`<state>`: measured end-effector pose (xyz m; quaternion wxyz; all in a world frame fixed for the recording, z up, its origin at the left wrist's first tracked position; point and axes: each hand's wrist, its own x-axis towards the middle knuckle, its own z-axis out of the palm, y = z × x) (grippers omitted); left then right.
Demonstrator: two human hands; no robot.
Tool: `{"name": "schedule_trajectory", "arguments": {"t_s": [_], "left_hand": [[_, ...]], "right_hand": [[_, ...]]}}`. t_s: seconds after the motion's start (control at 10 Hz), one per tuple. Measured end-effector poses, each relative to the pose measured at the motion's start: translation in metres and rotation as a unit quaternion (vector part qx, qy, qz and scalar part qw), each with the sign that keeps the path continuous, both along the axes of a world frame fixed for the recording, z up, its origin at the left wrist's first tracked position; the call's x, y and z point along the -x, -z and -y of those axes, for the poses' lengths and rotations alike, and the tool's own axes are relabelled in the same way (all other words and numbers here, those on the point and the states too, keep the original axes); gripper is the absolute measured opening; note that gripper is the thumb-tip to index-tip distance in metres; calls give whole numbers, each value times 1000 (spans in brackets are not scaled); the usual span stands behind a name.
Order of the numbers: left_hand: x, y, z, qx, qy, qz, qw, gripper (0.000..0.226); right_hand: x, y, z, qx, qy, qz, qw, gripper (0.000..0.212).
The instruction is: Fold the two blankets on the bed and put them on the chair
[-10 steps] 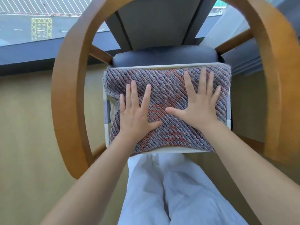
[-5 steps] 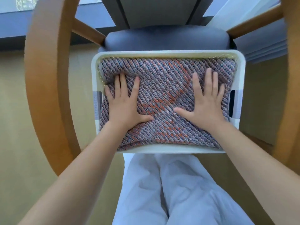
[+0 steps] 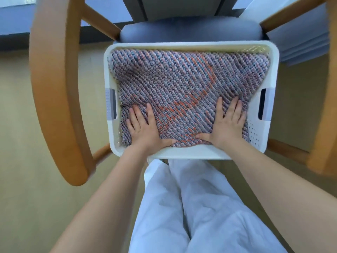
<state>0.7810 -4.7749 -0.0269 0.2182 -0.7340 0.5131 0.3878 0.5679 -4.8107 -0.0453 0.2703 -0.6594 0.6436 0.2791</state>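
The folded knitted blanket [image 3: 182, 84] lies inside the white basket [image 3: 191, 44], and the basket stands on the seat of the wooden chair [image 3: 52, 88], between its two curved arms. The blanket fills the basket almost from wall to wall, and its top is a little below the rim.

What has changed is the place of the hands. One second ago both palms lay on the middle of the blanket with the fingers spread. Now they have slid back to the near edge of the basket. The left hand [image 3: 144, 128] rests on the blanket by the near left corner and the right hand [image 3: 228, 123] by the near right corner. Both hands are flat, with the fingers straight and close together. They press on the cloth but do not grasp it. The thumbs point toward each other along the near rim.

This looks like a last smoothing stroke, drawn from the middle toward the person's body. It probably means that this blanket is already folded and put in its place on the chair. Only one blanket can be seen. Whether the second one lies under it is hidden, so one cannot tell if the whole task is finished. Below the basket the person's white trousers [image 3: 182, 207] are seen.
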Motion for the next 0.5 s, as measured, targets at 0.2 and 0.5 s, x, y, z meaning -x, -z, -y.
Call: {"name": "schedule_trajectory", "arguments": {"t_s": [0.2, 0.5], "left_hand": [[-5, -13, 7, -23, 41, 13, 999, 136], [-15, -138, -28, 41, 144, 13, 989, 48]], "right_hand": [[3, -15, -2, 21, -1, 29, 999, 135], [24, -102, -65, 88, 26, 135, 987, 43]]}}
